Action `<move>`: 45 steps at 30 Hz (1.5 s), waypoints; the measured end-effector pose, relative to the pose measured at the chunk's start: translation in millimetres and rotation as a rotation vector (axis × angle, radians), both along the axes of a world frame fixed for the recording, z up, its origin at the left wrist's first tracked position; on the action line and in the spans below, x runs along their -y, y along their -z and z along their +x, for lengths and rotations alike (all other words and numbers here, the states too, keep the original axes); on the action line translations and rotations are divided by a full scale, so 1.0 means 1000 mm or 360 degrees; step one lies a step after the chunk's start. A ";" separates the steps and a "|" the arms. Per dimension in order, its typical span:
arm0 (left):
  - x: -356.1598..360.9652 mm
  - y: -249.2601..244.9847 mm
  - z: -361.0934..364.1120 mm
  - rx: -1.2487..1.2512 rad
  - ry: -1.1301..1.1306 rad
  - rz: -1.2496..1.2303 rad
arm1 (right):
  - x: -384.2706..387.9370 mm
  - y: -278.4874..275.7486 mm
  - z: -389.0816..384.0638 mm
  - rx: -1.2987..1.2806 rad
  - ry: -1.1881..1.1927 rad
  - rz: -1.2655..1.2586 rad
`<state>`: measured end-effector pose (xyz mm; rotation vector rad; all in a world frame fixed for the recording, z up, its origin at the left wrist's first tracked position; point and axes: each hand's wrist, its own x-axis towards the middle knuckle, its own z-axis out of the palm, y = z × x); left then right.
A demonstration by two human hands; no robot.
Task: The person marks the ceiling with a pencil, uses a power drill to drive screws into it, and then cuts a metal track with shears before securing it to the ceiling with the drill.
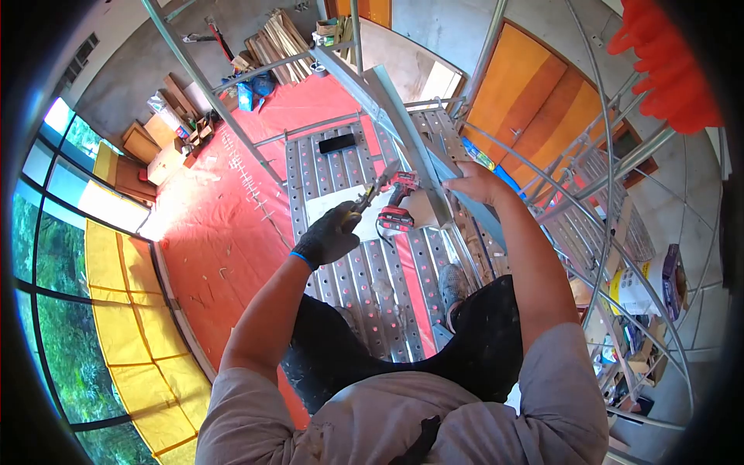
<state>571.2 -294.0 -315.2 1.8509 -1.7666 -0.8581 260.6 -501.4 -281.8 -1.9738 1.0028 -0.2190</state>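
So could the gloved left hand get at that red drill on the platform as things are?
Probably, perhaps with a stoop: the drill lies on the platform beyond the left hand, nothing between. But its grip is full with snips; the right hand grips a metal channel.

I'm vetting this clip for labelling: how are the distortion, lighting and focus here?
Head view: heavy fisheye bows the scaffold tubes, corners black; window at left blown out; left hand with snips and right hand on the metal channel sharp; orange shape top right blurred.
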 end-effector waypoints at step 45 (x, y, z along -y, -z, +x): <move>0.000 0.001 -0.023 0.0077 0.0170 0.0274 | -0.013 0.003 0.013 -0.0318 -0.0146 -0.0452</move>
